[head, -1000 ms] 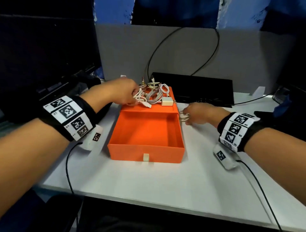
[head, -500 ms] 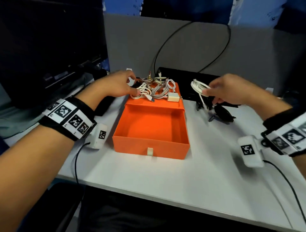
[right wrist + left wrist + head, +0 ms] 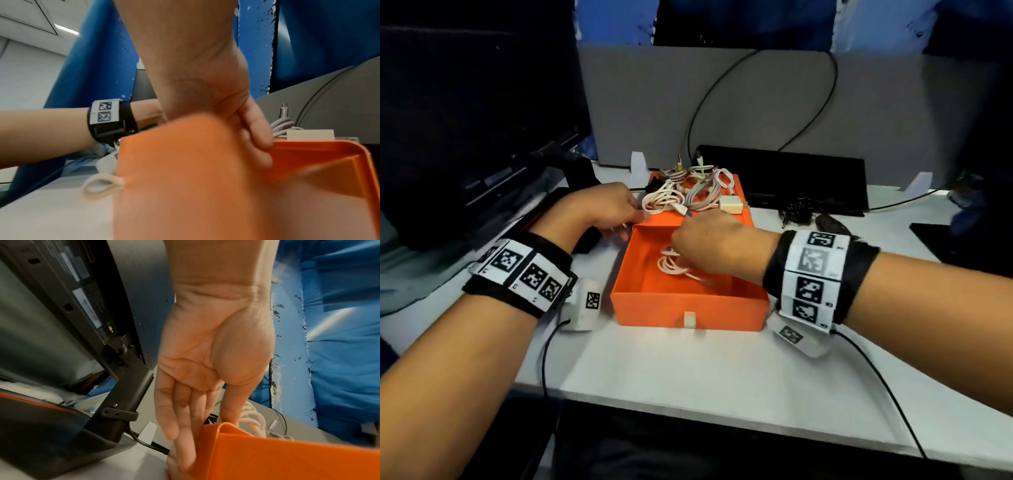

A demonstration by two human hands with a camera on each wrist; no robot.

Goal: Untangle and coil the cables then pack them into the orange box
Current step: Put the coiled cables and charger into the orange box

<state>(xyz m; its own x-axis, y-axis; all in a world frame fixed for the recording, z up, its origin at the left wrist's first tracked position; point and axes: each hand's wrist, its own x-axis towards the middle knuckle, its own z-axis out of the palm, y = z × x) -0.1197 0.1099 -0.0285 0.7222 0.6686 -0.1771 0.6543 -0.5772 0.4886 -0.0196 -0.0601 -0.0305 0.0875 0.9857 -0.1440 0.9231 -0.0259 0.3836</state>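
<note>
I see orange box (image 3: pixel 690 310) mid-table, drawer open toward me. Inside: one white coiled cable (image 3: pixel 671 264), my right hand (image 3: pixel 714 245) over it, fingers curled down; whether gripping cable, can't tell. Tangled cables (image 3: pixel 688 195) plus white charger (image 3: pixel 732 205) on far box top. Left hand (image 3: pixel 606 207) at box's left far corner, fingers straight against side, thumb on top.

Head view looks down; both wrist views closely share the orange box (image 3: pixel 287 456).
</note>
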